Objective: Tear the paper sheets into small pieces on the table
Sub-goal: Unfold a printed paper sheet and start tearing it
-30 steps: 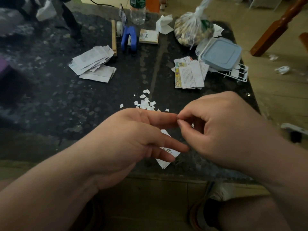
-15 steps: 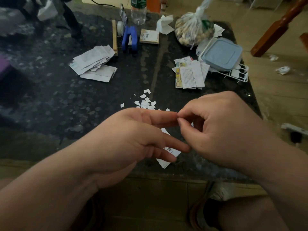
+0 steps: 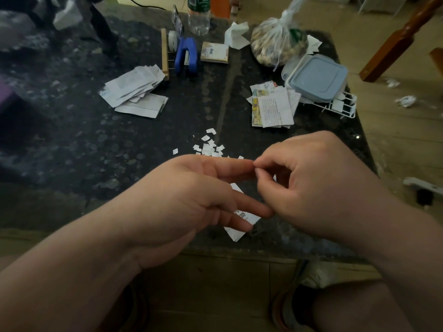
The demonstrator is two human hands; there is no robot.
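My left hand holds a printed white paper strip above the near edge of the dark stone table; most of the strip is hidden under its fingers. My right hand pinches the strip's top end with thumb and forefinger, right against my left forefinger's tip. Several small torn pieces lie on the table just beyond my hands. One stack of paper sheets lies at the back left. A second stack of printed sheets lies at the right.
Behind the stacks stand a blue stapler, a wooden rack, a small notepad, a water bottle, a tied plastic bag and a lidded blue-grey box on a white wire rack. Crumpled paper lies on the floor.
Nothing has visibly changed; both hands keep the same pinch on the strip, with only a slight shift of the view.
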